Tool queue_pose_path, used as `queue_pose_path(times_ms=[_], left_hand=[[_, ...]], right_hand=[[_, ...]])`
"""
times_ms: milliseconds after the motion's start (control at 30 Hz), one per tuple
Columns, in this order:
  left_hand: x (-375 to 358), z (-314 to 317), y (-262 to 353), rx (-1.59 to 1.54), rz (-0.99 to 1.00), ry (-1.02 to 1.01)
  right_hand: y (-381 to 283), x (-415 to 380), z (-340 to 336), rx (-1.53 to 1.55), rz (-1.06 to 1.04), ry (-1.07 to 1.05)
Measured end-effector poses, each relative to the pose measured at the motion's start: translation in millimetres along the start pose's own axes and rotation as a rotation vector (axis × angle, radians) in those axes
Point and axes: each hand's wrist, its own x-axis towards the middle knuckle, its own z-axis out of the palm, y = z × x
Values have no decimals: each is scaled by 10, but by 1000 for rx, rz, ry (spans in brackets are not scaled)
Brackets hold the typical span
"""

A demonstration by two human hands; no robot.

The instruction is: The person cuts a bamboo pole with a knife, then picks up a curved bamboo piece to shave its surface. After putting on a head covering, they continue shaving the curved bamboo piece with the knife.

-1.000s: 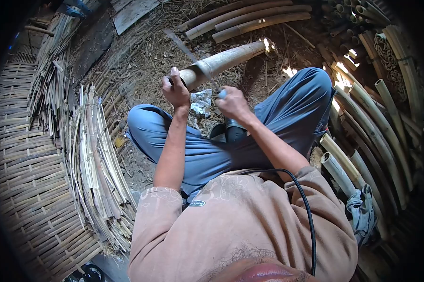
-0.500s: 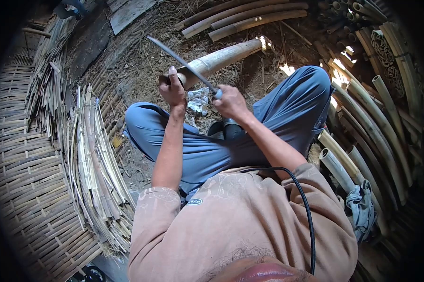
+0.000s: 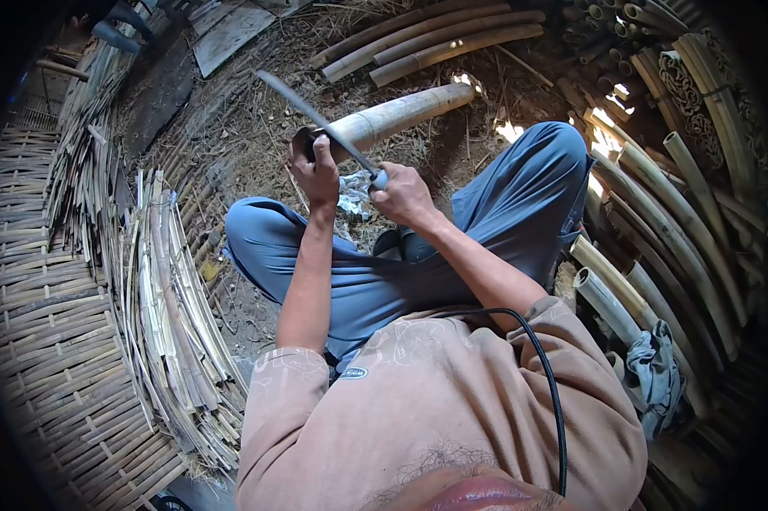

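My right hand (image 3: 401,198) is closed round the light blue-grey handle of a long knife (image 3: 316,117). The blade slants up and to the left, crossing over the near end of a thick bamboo pole (image 3: 405,112). At that near end my left hand (image 3: 317,175) is closed on the bamboo, thumb raised close to the blade. The pole stretches away to the right over the ground. Below it, between my hands, lies a crumpled pale wrapper (image 3: 354,194).
A bundle of split bamboo strips (image 3: 171,289) lies left, beside a woven bamboo mat (image 3: 51,315). Bamboo poles (image 3: 682,230) crowd the right, with a grey cloth (image 3: 654,366) over some. More poles (image 3: 452,51) lie ahead. Another person's leg (image 3: 118,36) shows at the upper left.
My right hand and the knife have shifted slightly left and down. My left thumb has bent in toward the bamboo. More of the other person's leg shows.
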Motion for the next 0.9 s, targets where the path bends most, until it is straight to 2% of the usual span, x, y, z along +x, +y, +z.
queue_pose_path(times_ms=[67,133,167,267,300,333,400,467,500,533,600,633,700,767,800,833,867,900], left_hand=[[-27,-23,-54,-62,2,-19],[-5,-41,-224,-92,-93,75],[13,-43,-254,-47,-68,122],[6,2,-9,-72,-129,96],[36,41,-42,-86,-127,89],[49,57,-108,-95,-133,84],[-4,1,-163,-137,-139,48],[-23,-47,-120,-192,-214,40],[-16,-27,-134,-256,-267,102],[14,-3,-169,-325,-313,163],[45,-11,-181,-275,-259,146],[37,-5,-150,-236,-223,129],[32,18,-74,-128,-92,78],[-45,-27,75,-93,-125,-27],[-72,-49,106,-72,-137,-77],[-80,-28,31,-161,-14,-71],[-88,-38,-32,-143,-9,-61],[-80,-49,-88,-126,2,-50]], right_hand=[[110,2,28,-17,41,-8],[389,74,26,-73,119,54],[529,152,44,-71,232,74],[482,175,-59,151,344,-42],[441,163,58,30,280,27],[358,107,96,45,111,42],[193,31,138,1,-51,5],[123,37,-3,-27,11,-96],[468,147,218,-112,-45,97],[491,211,125,-47,135,46],[653,338,59,-32,301,74],[663,317,47,-7,315,121],[591,215,84,45,152,110],[399,96,88,140,33,28],[331,66,10,93,22,6],[265,57,-66,52,6,-12],[243,36,-94,15,-10,-31],[383,91,-30,-14,35,73]])
